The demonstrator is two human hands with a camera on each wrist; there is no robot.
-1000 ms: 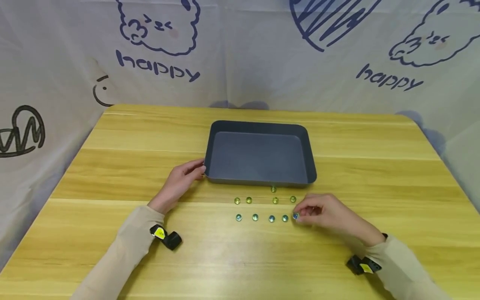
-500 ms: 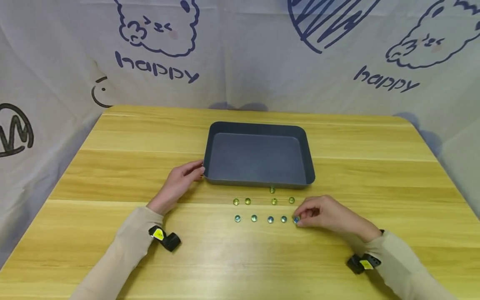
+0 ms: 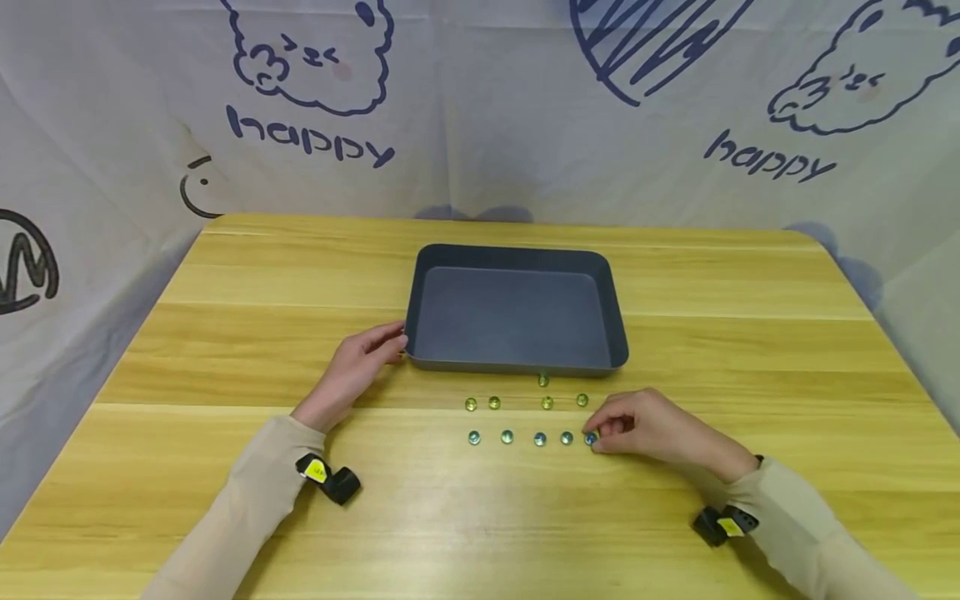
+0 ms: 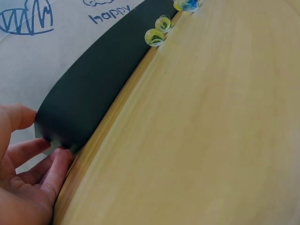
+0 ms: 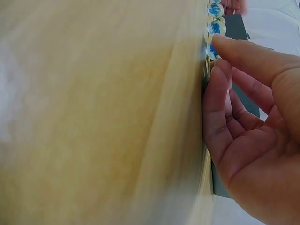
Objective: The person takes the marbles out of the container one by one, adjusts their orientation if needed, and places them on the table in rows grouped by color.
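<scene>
My right hand pinches a blue glass marble between thumb and fingers, low at the table, at the right end of a row of blue marbles. In the right wrist view that blue marble shows at the thumb tip. My left hand touches the front-left corner of a dark grey rectangular tray. The left wrist view has its fingers loosely bent against the tray's outer wall. Several yellow-green marbles form a looser row between the tray and the blue ones.
One greenish marble lies close to the tray's front wall. The pale wood table ends at a white cloth with blue drawings behind and at the sides. Each sleeve carries a strapped-on black camera.
My right hand has brought the blue marble slightly toward the front, level with the other blue ones. The left hand stays at the tray corner. The head view shifts slightly.
</scene>
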